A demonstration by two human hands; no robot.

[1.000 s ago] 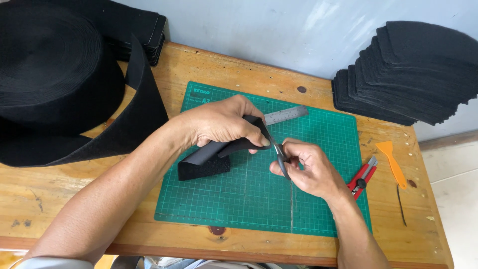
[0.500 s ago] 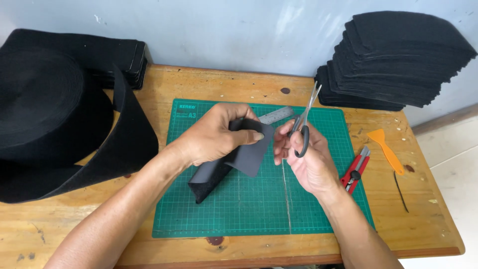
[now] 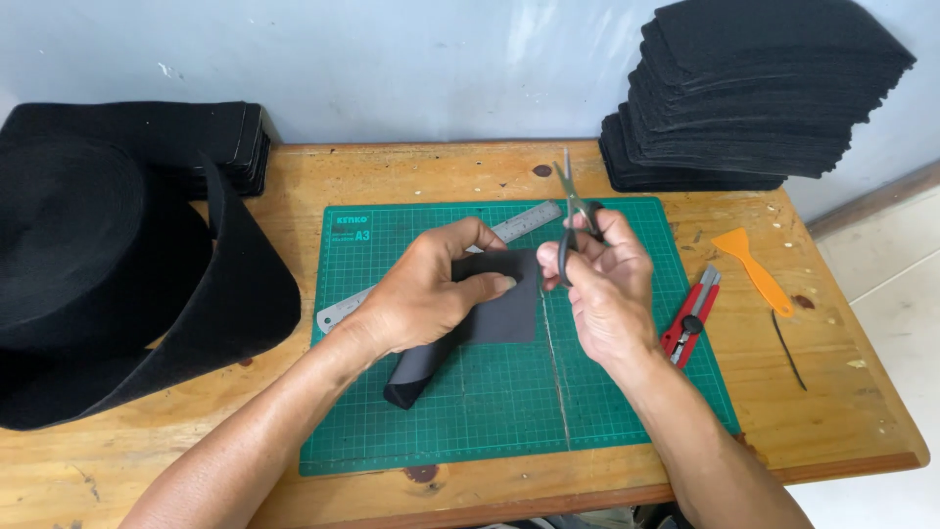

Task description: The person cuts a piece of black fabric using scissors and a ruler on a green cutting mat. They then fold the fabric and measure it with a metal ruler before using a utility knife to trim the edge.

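Gripping a dark grey rectangular piece of flexible sheet material (image 3: pixel 494 299) in the closed left hand (image 3: pixel 426 294), thumb on top, above the middle of the green gridded cutting mat (image 3: pixel 627 411). Pinching a pair of steel scissors (image 3: pixel 571 211) in the closed right hand (image 3: pixel 602 284), blades pointing to the far side, just right of the sheet's right edge.

Risks, as judged from this position:
- Bringing the blades near the left thumb tip; closing them too far left risking a cut finger.
- Letting the sheet's lower end droop onto the mat; sagging material risking a crooked cut.
- Working above the steel ruler (image 3: pixel 441 264) lying on the mat; snagging it possibly shifting the sheet.
- Leaving the red utility knife (image 3: pixel 690 315) near the right wrist; brushing it possibly knocking it off the mat.
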